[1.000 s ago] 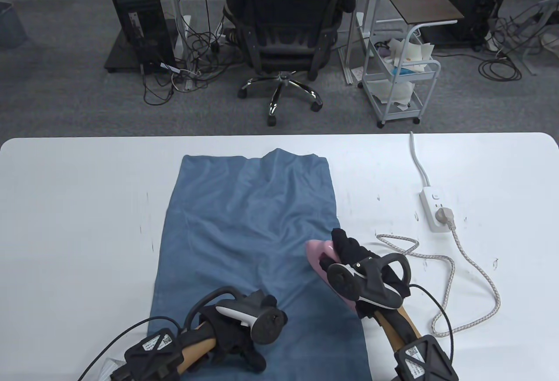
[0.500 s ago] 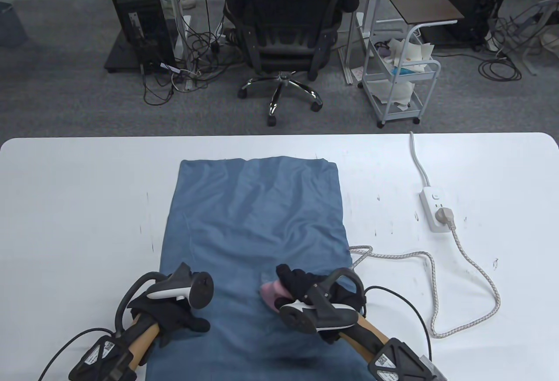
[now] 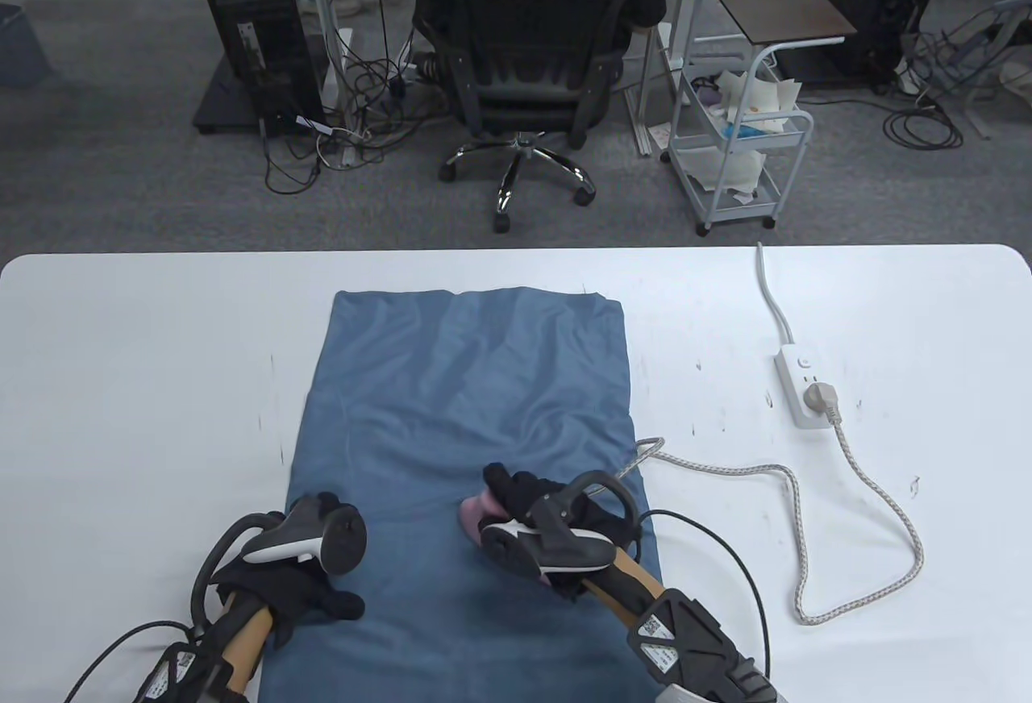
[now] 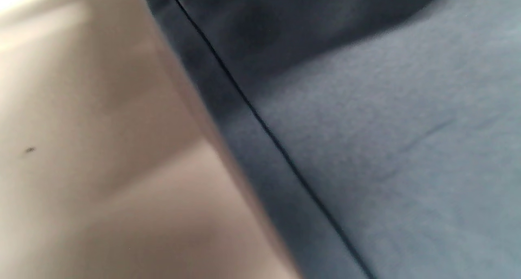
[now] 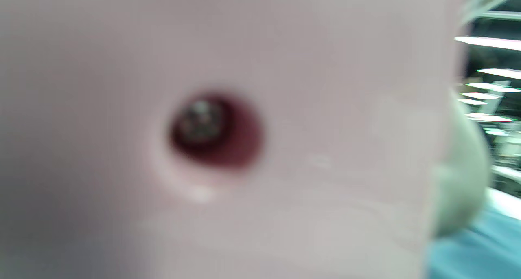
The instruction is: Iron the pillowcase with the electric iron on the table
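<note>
A: Where is the pillowcase (image 3: 463, 429)?
B: Flat on the white table (image 3: 145, 380), filling the centre of the table view from the middle down to the bottom edge. It is blue, with soft creases across it.

A: And the iron (image 3: 474, 511)?
B: Pink, in the lower centre of the frame, resting on the cloth. The right hand (image 3: 544, 522) grips it from above and covers most of it. In the right wrist view the iron (image 5: 228, 148) is a pink blur with a dark screw hole.

A: The left hand (image 3: 310, 574)?
B: Lower left, lying on the pillowcase's left edge. I cannot tell whether its fingers are spread or curled. The left wrist view shows only the hem (image 4: 252, 148) against the table (image 4: 89, 148).

A: The cord (image 3: 855, 493)?
B: It comes out from under the cloth's right edge, loops across the right of the table, and ends in a plug in the power strip (image 3: 800, 387) at middle right.
</note>
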Demonstrator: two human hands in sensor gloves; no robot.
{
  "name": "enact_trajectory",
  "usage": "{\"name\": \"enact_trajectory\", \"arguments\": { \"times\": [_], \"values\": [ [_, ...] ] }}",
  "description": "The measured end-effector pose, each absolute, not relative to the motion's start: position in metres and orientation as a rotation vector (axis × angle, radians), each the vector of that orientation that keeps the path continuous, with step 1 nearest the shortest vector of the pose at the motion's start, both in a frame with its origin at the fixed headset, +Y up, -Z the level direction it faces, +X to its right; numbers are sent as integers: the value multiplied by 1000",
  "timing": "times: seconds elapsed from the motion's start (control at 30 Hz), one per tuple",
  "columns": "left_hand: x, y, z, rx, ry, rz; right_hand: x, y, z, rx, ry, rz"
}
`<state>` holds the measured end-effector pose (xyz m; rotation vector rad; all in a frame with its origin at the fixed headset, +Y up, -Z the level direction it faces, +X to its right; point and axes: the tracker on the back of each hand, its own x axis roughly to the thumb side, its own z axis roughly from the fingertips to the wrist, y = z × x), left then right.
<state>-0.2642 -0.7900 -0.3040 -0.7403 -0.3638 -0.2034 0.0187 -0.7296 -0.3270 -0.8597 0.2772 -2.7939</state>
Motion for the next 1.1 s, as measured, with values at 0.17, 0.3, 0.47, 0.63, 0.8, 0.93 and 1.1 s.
{"name": "enact_trajectory", "arguments": {
  "times": [0.17,0.3,0.47,0.63,0.8,0.93,1.1],
  "values": [
    [-264,-789,-304,-745,-365,-194,49,-729,-344,-608,218,-2860],
    [-266,-791,-304,-772,-342,-165,47,-730,-341,-640,219,-2828],
    [-267,-791,-304,-769,-336,-157,47,-727,-341,-707,167,-2868],
    [-268,-791,-304,-770,-341,-150,64,-729,-353,-531,210,-2849],
    [-269,-791,-303,-770,-343,-146,84,-731,-360,-340,245,-2777],
    [-269,-791,-303,-767,-339,-145,80,-727,-351,-467,280,-2792],
    [-270,-791,-303,-770,-339,-148,60,-724,-324,-689,212,-2806]
  ]
}}
